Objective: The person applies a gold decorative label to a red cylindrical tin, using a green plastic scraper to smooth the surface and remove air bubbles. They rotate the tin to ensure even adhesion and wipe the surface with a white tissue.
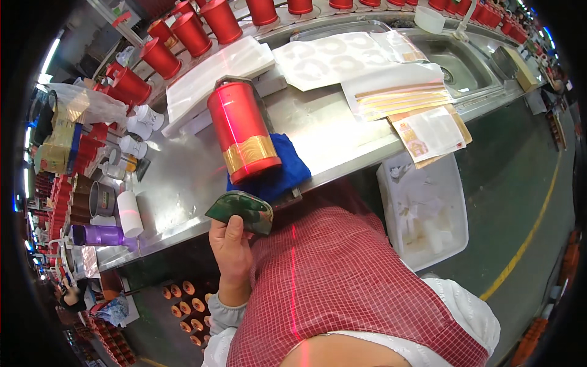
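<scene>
My left hand is raised at the near edge of the steel bench. Its thumb and fingers pinch a glossy dark green piece with a curved edge and a pattern; its exact kind I cannot tell. Just beyond it, a red cylinder with a gold patterned band leans on its side, its near end over a crumpled blue cloth. Something dark behind the cylinder is mostly hidden. My right hand is out of view.
White printed sheets and paper stacks cover the bench's right side, before a sink. Below stands a white bin. Left are a white roll and a purple bottle. Red cylinders line the back.
</scene>
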`<state>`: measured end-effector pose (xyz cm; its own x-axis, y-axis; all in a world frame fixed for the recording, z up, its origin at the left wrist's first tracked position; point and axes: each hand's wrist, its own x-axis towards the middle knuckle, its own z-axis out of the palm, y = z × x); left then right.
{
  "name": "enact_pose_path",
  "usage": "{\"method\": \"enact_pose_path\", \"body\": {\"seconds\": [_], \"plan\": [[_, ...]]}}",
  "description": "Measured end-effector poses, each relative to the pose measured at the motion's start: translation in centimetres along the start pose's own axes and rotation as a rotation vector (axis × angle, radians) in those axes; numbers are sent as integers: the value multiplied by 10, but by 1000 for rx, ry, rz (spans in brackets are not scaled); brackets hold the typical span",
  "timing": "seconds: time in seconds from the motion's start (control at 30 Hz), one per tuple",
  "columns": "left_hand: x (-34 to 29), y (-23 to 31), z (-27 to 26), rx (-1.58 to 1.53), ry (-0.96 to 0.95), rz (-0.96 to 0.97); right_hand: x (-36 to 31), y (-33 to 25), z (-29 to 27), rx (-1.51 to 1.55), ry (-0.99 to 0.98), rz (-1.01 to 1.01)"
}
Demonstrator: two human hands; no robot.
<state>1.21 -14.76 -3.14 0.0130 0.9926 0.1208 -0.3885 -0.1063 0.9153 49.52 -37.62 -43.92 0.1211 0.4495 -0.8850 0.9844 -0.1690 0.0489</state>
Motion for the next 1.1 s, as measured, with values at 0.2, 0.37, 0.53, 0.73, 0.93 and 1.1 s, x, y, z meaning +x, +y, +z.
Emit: {"method": "enact_pose_path", "body": {"seconds": [0.2, 0.37, 0.53, 0.73, 0.93, 1.1], "plan": [[-10, 0, 10, -16, -4, -30, 17, -34, 10, 144, 23, -99], [-5, -7, 14, -73, -73, -109, 111, -52, -87, 105, 175, -320], [1, -10, 28, -35, -159, -159, 72, -100, -320, 472, 408, -567], [1, -9, 30, -31, -102, -157, 62, -76, -272, 545, 738, -467], [6, -10, 23, 81, -86, -173, 40, -35, -57, 318, 265, -118], [6, -12, 23, 37, -160, -169, 35, -37, -43, 265, 140, -99]]}}
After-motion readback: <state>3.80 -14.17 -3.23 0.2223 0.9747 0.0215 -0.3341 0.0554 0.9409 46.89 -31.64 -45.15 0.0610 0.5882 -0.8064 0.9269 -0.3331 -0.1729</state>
